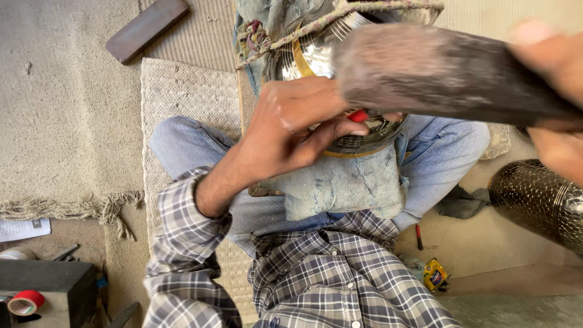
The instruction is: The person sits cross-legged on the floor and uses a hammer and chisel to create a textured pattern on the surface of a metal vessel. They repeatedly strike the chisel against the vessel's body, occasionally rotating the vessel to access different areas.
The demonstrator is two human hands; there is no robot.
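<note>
The left hand pinches a red-tipped tool against the shiny metal bowl on the lap, centre frame. At 3 o'clock, the right hand is closed around a blurred wooden mallet above the bowl.

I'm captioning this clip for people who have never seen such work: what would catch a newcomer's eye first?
First, the big dark wooden mallet, blurred across the upper right, gripped by the right hand. Beneath it at top centre lies a shiny metal vessel with a brass band, resting on a cloth-padded lap, where the left hand pinches a red-handled tool. At the right edge lies a hammered, dimpled metal pot.
</note>
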